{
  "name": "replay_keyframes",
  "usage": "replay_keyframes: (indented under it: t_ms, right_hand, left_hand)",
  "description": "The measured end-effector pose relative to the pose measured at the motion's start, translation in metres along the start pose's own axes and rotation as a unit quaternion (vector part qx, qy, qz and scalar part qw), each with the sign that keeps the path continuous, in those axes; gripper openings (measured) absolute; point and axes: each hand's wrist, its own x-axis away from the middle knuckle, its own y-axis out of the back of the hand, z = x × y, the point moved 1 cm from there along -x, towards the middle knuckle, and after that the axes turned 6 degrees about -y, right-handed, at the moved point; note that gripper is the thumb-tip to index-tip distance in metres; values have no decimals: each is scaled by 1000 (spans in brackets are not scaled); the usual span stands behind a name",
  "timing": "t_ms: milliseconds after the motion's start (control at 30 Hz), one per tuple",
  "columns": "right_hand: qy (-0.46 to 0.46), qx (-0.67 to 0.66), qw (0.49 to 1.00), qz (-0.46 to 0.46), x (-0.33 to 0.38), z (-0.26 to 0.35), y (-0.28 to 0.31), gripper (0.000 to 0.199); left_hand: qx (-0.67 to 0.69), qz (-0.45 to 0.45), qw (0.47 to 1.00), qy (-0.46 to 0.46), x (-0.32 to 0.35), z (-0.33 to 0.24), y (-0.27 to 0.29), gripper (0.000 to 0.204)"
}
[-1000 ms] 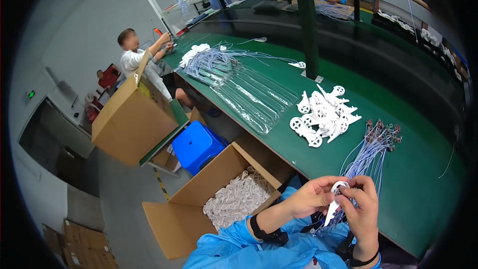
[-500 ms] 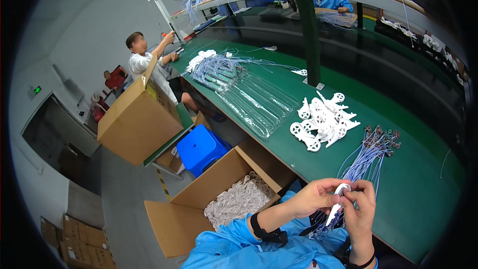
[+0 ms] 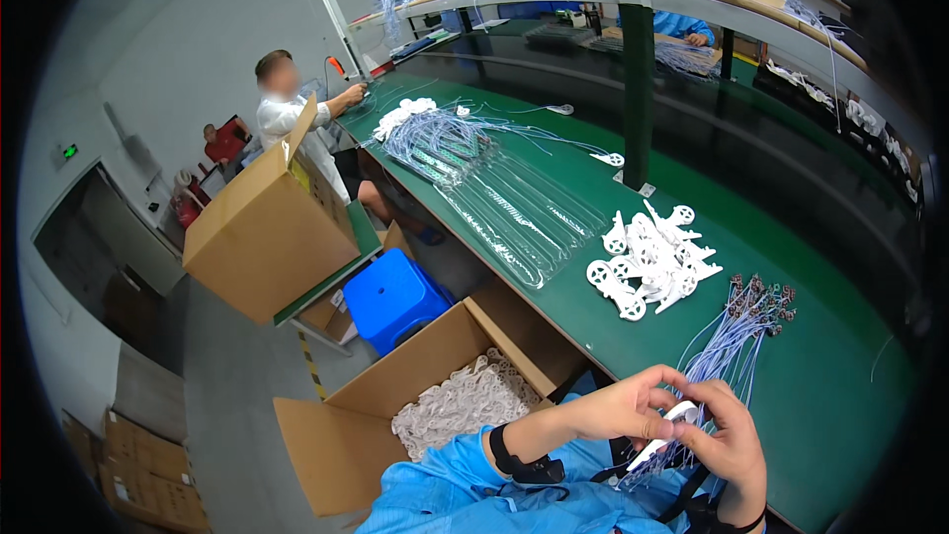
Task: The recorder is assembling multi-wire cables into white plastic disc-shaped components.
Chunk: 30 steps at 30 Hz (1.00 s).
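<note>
Between my two hands is a white plastic part (image 3: 651,452) with a round head and a long tapering tail. My left hand (image 3: 633,407) pinches it near the head with thumb and fingers. From the other side, my right hand (image 3: 730,435) closes its thumb and fingers on the same round head; its fingertips are partly hidden. Just beyond my hands, a bundle of blue-white wires (image 3: 730,336) with small brown-and-metal ends lies on the green table and trails toward my lap. A pile of similar white plastic parts (image 3: 652,262) sits farther left.
Clear plastic trays (image 3: 524,222) lie along the green table (image 3: 830,376), with more wires and white parts (image 3: 405,119) beyond. An open carton (image 3: 336,440) of white parts stands left of me, near a blue stool (image 3: 390,297). A shelf post (image 3: 639,99) rises from the table; another person (image 3: 297,124) works there.
My right hand has spread and shifted slightly right around the white part, which now lies more tilted. The view has shifted a little. The far person's raised arm has come down.
</note>
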Motion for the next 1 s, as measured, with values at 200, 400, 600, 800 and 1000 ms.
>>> replay_keyframes:
  t_ms: [200,400,600,800,1000]
  right_hand:
    - [8,32,988,149,-26,18,11,27]
    - [-13,-117,988,101,-47,9,63,22]
    - [-42,-187,980,52,-70,-20,144,24]
    - [-91,-103,990,2,-94,-72,225,21]
    - [-74,-23,987,-141,-131,-158,295,26]
  left_hand:
    - [-42,36,998,23,12,-5,17,65]
    - [-132,22,986,101,31,-15,47,32]
    - [-259,-25,949,175,43,-31,75,29]
    - [-331,-31,924,188,20,-56,91,27]
    - [-450,-211,864,72,-117,-107,115,36]
